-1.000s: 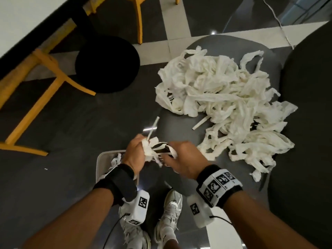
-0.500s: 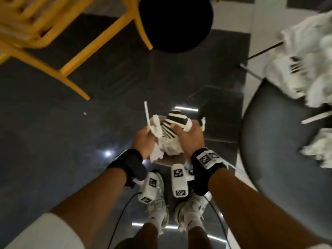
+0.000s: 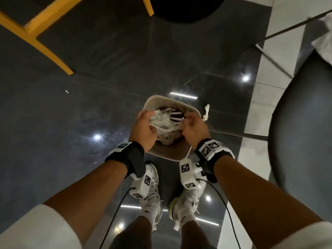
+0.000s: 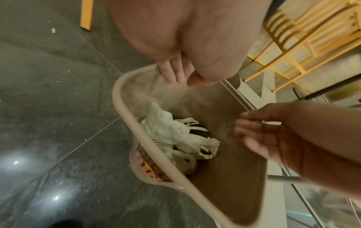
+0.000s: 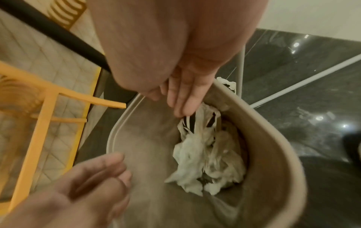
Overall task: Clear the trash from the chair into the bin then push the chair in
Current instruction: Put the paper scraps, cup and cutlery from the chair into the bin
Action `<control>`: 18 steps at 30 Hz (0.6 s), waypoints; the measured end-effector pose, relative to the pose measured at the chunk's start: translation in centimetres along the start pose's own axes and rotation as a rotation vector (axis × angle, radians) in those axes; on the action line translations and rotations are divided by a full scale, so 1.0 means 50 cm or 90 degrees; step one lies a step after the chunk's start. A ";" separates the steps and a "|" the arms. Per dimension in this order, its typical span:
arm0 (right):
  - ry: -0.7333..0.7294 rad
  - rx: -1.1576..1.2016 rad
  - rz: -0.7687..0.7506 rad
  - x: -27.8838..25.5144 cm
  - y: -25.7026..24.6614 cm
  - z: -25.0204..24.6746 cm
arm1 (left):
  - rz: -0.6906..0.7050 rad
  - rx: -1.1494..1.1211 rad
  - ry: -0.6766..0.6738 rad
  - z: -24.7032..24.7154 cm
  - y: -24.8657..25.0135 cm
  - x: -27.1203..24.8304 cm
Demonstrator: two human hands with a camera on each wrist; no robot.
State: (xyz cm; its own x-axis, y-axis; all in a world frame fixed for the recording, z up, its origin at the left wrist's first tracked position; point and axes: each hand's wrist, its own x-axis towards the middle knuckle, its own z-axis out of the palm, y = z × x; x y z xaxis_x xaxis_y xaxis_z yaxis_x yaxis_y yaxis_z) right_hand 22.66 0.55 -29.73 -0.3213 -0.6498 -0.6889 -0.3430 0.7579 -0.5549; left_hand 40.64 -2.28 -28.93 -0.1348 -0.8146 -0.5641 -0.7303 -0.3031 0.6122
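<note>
A beige bin (image 3: 168, 100) stands on the dark floor just in front of my feet. My left hand (image 3: 146, 121) and right hand (image 3: 190, 123) hover over its mouth, one at each side. In the wrist views the fingers of both hands hang straight and hold nothing. The wad of white paper strips with a black-and-white striped piece (image 4: 175, 135) lies loose inside the bin (image 5: 273, 146), below my hands. The dark grey chair seat (image 3: 298, 141) is at the right edge, with more white paper (image 3: 323, 42) on it at the top right.
One paper scrap (image 3: 206, 112) lies on the floor by the bin's right side. A yellow chair leg (image 3: 45, 45) crosses the upper left, and a black round base (image 3: 185, 8) sits at the top. My white shoes (image 3: 152, 191) stand right behind the bin.
My hands carried the paper wad from beside the chair to over the bin. They have opened, and the wad now lies inside the bin.
</note>
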 end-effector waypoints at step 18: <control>0.103 0.134 0.170 0.255 0.011 -0.047 | -0.007 0.050 0.306 -0.043 -0.086 0.157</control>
State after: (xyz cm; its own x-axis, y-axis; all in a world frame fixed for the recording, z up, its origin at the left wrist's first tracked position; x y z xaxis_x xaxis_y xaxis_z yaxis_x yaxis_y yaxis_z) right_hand 16.28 -7.47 -37.72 -0.5161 -0.4163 -0.7486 -0.0449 0.8859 -0.4617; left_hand 44.16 -8.41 -34.79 0.1837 -0.9534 -0.2391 -0.7808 -0.2894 0.5537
